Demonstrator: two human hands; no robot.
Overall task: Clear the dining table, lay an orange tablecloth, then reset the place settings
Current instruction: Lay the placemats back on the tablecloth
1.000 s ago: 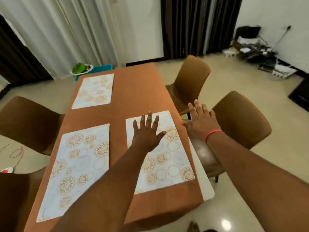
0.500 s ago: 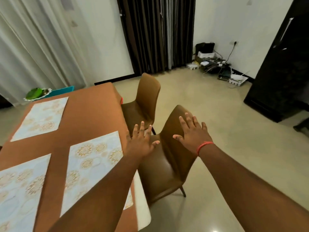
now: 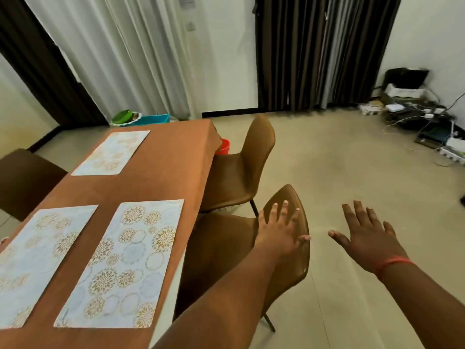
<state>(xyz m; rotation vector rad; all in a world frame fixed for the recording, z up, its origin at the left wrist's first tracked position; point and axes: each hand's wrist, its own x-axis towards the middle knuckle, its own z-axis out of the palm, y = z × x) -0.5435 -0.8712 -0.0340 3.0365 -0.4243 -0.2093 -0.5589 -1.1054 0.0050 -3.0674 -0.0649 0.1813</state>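
Orange tablecloth [image 3: 161,157]: covers table, three placemats [image 3: 125,263] on top.
Left hand [image 3: 279,230]: fingers spread, over chair [image 3: 289,263] backrest.
Right hand [image 3: 364,238]: fingers spread, holding nothing.

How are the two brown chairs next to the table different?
The near chair has the left hand over the top of its back; the far chair has no hand near it. The near chair's back looks darker and glossy; the far chair's looks lighter and duller. Both are brown, with dark thin legs, beside the same long side of the orange tablecloth.
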